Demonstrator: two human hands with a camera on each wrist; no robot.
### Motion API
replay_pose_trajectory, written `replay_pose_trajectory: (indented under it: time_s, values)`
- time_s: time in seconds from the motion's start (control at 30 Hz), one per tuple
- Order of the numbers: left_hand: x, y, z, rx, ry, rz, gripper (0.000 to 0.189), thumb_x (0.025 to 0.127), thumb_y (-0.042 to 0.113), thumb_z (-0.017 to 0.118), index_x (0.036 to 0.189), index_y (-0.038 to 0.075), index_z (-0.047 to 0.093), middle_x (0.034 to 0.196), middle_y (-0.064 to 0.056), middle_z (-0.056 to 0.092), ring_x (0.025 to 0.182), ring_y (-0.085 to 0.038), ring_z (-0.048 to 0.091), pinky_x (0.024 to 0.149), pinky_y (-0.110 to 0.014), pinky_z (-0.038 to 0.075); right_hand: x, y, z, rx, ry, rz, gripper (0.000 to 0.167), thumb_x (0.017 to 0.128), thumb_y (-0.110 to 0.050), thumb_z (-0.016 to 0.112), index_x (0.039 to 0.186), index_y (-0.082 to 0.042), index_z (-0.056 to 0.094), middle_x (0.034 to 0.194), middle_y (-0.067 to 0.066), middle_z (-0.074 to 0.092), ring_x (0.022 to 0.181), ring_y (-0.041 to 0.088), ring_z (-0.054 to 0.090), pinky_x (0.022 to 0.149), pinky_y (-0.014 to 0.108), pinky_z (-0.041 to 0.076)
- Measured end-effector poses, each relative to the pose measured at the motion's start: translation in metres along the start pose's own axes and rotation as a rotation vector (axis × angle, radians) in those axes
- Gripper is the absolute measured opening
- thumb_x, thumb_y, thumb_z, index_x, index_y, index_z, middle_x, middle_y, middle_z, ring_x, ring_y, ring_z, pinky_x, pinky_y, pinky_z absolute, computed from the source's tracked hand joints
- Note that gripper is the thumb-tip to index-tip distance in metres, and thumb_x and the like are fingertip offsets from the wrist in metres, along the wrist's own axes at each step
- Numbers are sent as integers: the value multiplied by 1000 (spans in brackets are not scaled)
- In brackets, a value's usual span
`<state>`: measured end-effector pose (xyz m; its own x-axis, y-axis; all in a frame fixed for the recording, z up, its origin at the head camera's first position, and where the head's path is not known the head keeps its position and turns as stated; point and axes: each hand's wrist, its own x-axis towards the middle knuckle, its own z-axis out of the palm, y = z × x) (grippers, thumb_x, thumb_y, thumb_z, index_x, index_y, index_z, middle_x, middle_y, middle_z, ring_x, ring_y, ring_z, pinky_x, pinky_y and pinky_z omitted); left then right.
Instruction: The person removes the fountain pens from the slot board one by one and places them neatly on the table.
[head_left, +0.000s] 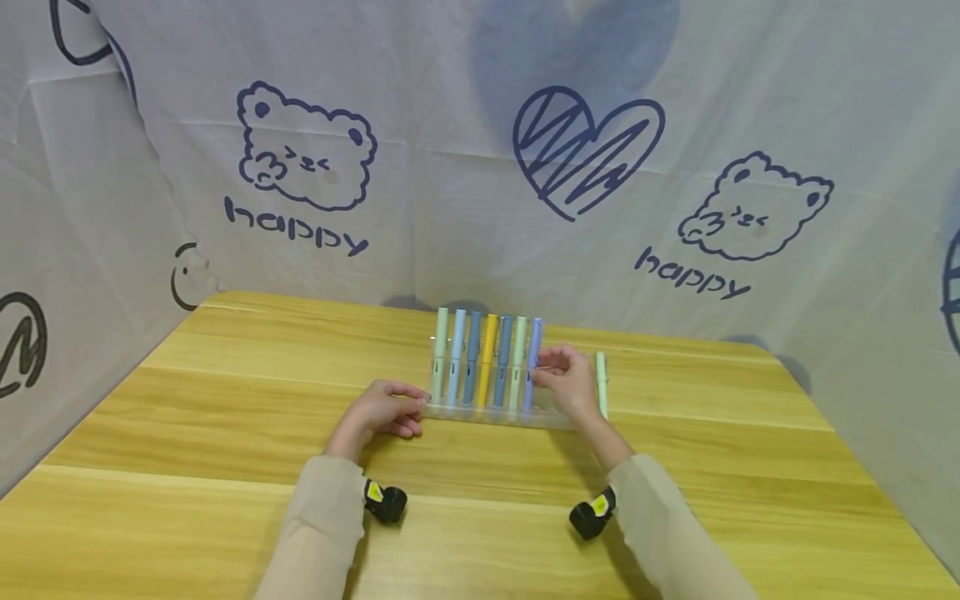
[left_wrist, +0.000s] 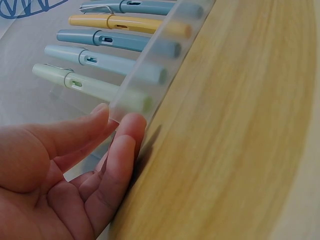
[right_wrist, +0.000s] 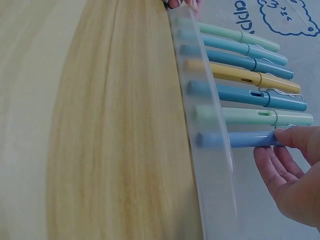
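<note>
Right grip pinching lavender pen, pen's lower end below it in clear rack, left grip pinching rack's end.

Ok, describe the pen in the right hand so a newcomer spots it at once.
On the wooden table, find the translucent rack holding seven pens in a row. At the row's right end in the head view, the right hand pinches the lavender-blue pen. Beside a pale green pen, it is the row's only lavender-blue one and the only one gripped by fingers.
</note>
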<state>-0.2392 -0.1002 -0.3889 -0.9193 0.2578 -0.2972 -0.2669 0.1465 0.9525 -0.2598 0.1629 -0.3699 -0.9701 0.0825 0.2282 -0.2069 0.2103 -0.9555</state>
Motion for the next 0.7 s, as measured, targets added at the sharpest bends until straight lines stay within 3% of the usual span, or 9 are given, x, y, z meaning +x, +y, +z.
replay_pose_trajectory:
  time_s: [0.33, 0.7]
  values:
    - [1, 1, 0, -3, 2, 2, 30, 90, 3, 50, 116, -12, 50, 69, -8, 54, 52, -11, 58, 50, -21, 51, 0, 1, -1, 25, 4, -23, 25, 71, 21, 62, 93, 13, 53, 84, 23, 57, 62, 7, 56, 60, 21, 53]
    - [2, 0, -1, 3, -5, 11, 30, 90, 3, 50, 116, -13, 50, 70, -9, 55, 53, -11, 58, 50, -21, 51, 0, -2, -3, 59, 62, -134, 28, 74, 18, 61, 99, 14, 50, 93, 27, 56, 68, 5, 56, 64, 18, 51]
